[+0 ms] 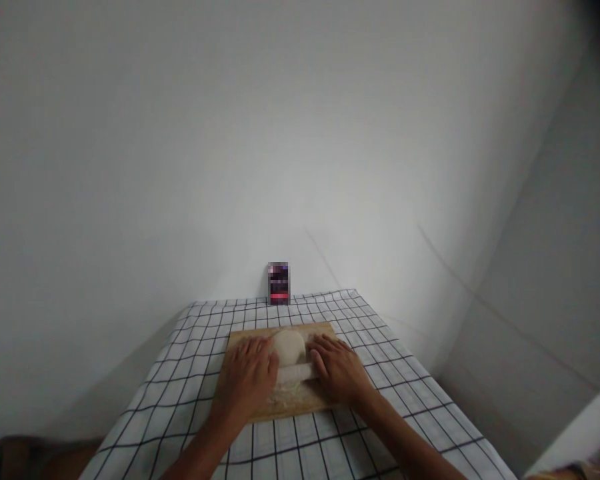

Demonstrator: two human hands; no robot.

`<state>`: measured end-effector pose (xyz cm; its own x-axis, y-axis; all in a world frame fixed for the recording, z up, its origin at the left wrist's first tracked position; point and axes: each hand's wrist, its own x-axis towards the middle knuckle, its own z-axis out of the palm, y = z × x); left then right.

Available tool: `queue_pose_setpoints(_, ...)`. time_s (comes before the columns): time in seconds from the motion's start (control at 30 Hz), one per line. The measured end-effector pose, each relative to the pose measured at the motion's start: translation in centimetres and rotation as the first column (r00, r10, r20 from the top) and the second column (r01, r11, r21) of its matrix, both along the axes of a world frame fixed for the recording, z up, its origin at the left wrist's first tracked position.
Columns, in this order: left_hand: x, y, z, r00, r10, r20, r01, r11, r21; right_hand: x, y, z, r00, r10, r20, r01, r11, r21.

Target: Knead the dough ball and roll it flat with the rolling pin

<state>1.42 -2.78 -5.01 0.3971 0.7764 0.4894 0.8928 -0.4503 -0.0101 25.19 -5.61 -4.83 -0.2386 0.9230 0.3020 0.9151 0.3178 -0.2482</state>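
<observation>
A flat round of pale dough [289, 345] lies on a floured wooden board [285, 404]. Across the near side of the dough runs a light rolling pin [296, 373], whose middle shows between my hands. My left hand [251, 373] covers the pin's left end, palm down, with the fingers over it and pointing forward. On the right end rests my right hand [341, 368], also palm down, its thumb toward the dough. Both ends of the pin are hidden under my hands. Flour is scattered on the board in front of the pin.
The board lies on a table with a white cloth [180, 393] of black checks. At the table's far edge a phone-like dark object [279, 284], its face pixelated, leans against the white wall [260, 147]. Another wall [545, 267] stands to the right.
</observation>
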Motion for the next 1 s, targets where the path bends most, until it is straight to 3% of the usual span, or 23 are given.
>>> queue_pose_setpoints(0.13,0.2,2.2,1.0,0.999,0.033,0.013,-0.031,0.996,-0.086,-0.4,3.3,1.7,1.000,-0.012,0.025,0.013,0.999,-0.033)
queue_pose_setpoints(0.27,0.4,2.2,1.3,0.998,0.051,0.044,-0.048,0.996,-0.082,-0.5,4.2,2.3,0.999,-0.037,0.033,0.039,0.998,-0.059)
queue_pose_setpoints(0.47,0.5,0.4,0.4,0.997,0.023,0.072,-0.021,0.999,-0.034,-0.5,1.0,0.9,1.000,-0.027,0.012,0.027,1.000,0.007)
queue_pose_setpoints(0.77,-0.1,-2.2,-2.9,0.996,-0.046,0.074,0.042,0.998,0.046,-0.1,-4.1,-0.7,0.998,-0.039,-0.041,0.039,0.999,-0.006)
queue_pose_setpoints(0.87,0.2,-1.9,-2.2,0.999,-0.006,0.040,0.005,1.000,0.007,0.0,-3.6,-0.7,0.999,-0.024,-0.033,0.024,1.000,-0.003)
queue_pose_setpoints(1.0,0.8,-0.2,0.0,0.996,0.073,0.045,-0.070,0.995,-0.071,-0.2,-0.4,0.4,0.999,-0.037,0.013,0.037,0.999,0.001)
